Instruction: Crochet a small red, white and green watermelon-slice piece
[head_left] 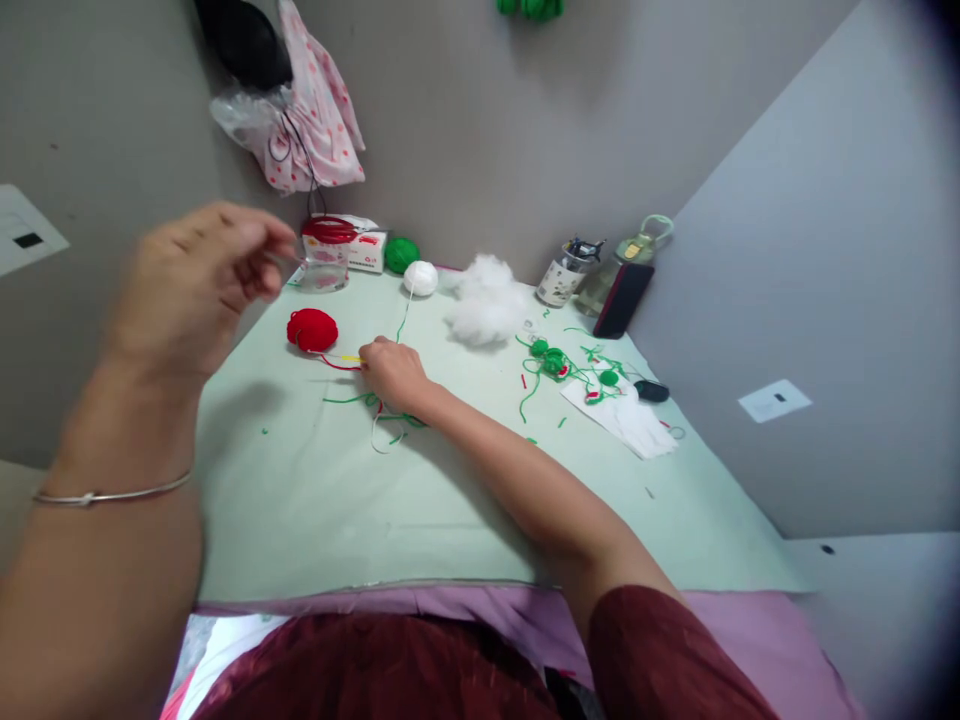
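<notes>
My right hand (390, 370) rests on the pale green table cover (315, 500), fingers closed near a thin yellow stick (349, 358) and a red strand that runs to a red yarn ball (312, 329). Green and white yarn scraps (394, 425) lie under and beside that hand. My left hand (196, 285) is raised in the air at the left, blurred, with fingers curled in a pinch; what it holds, if anything, does not show. A thin metal bangle (112, 494) circles the left wrist.
At the back stand a clear jar with a red lid (327, 252), a green yarn ball (401, 254), a white yarn ball (421, 277) and white stuffing (486, 300). At the right lie green crochet pieces (555, 362), white paper (622, 415), a dark phone (622, 300) and a tin (561, 277).
</notes>
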